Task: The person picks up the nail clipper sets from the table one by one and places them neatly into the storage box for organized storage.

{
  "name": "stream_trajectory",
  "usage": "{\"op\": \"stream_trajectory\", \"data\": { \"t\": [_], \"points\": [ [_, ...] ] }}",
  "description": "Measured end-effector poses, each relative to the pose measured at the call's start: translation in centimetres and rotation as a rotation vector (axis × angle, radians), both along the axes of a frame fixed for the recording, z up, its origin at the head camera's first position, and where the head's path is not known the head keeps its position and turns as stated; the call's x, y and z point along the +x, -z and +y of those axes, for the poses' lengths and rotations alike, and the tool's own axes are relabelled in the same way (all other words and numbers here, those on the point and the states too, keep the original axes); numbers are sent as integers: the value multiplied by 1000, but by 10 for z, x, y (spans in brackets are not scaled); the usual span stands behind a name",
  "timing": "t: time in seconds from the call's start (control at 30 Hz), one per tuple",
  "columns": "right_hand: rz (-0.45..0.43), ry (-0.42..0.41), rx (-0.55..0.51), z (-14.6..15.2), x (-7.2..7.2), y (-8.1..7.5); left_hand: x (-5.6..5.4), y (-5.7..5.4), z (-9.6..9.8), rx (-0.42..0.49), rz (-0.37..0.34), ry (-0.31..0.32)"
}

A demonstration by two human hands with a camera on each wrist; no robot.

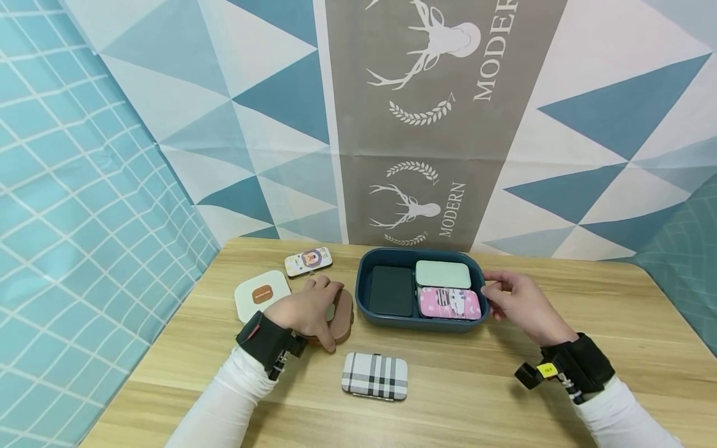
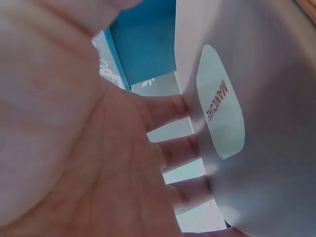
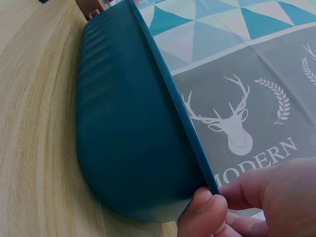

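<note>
My left hand [image 1: 307, 309] spans a brown manicure case [image 1: 343, 317] on the table, fingers at its far edge and thumb at the near side. Its pale label reading MANICURE [image 2: 221, 103] shows in the left wrist view. My right hand [image 1: 523, 305] pinches the right rim of a dark blue bin [image 1: 426, 325] between thumb and fingers. Inside the bin lie a dark flat case [image 1: 391, 291] on the left, a pale green case [image 1: 442, 274] at the back right and a pink cartoon case [image 1: 450, 303] at the front right.
A cream rounded case [image 1: 254, 294] with a brown label lies left of my left hand. Behind it is a small cartoon-printed case [image 1: 308, 261]. A plaid case [image 1: 375, 376] rests in front of the bin. Patterned cloth [image 1: 409, 155] hangs behind the wooden table [image 1: 605, 311].
</note>
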State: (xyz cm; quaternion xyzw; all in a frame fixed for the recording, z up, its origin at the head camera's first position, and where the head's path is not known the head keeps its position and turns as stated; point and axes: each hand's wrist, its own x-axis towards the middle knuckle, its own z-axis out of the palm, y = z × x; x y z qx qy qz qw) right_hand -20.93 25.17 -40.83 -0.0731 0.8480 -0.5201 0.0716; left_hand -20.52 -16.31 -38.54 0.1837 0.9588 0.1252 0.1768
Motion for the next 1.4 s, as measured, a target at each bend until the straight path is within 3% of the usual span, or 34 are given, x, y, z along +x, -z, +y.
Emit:
{"op": "stream_trajectory", "data": {
  "t": [1.13,1.4],
  "points": [
    [-10,1,-18,0,0,-2,-3,5,-1,-32,78,36],
    [-6,4,-26,1,1,1,-1,1,-3,-16,101,44]
  ]
}}
